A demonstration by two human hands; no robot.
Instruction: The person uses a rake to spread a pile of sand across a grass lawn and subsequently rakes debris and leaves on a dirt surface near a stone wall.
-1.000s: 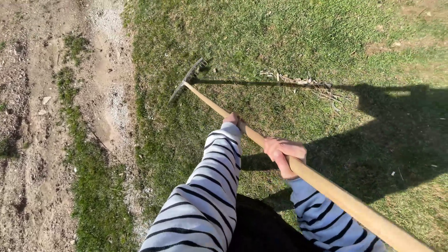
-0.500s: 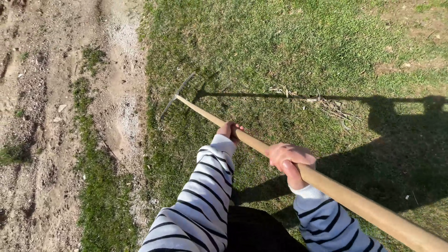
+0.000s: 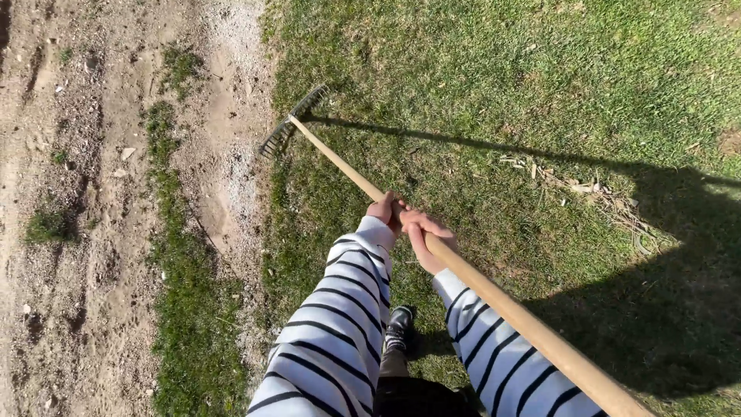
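Garden rake (image 3: 432,247) held in both hands over a lawn (image 3: 494,69). The left hand (image 3: 384,210) is wrapped around the long wooden handle, and the right hand (image 3: 423,235) is wrapped around it just behind, the two hands touching or nearly so. Both arms wear white sleeves with dark stripes. From the hands the handle runs forward and to the left, ending in the rake head (image 3: 292,122), a dark toothed bar set crosswise with its teeth down at the edge of the grass; behind the right hand the handle passes out at the lower right. Well to the left of the hands lies a strip of bare gravelly soil (image 3: 231,154) with sparse grass tufts. To the right of the hands, a few dry stalks (image 3: 556,174) lie on the grass near the person's shadow. Below the hands, between the sleeves, a dark shoe (image 3: 400,323) stands on the grass.
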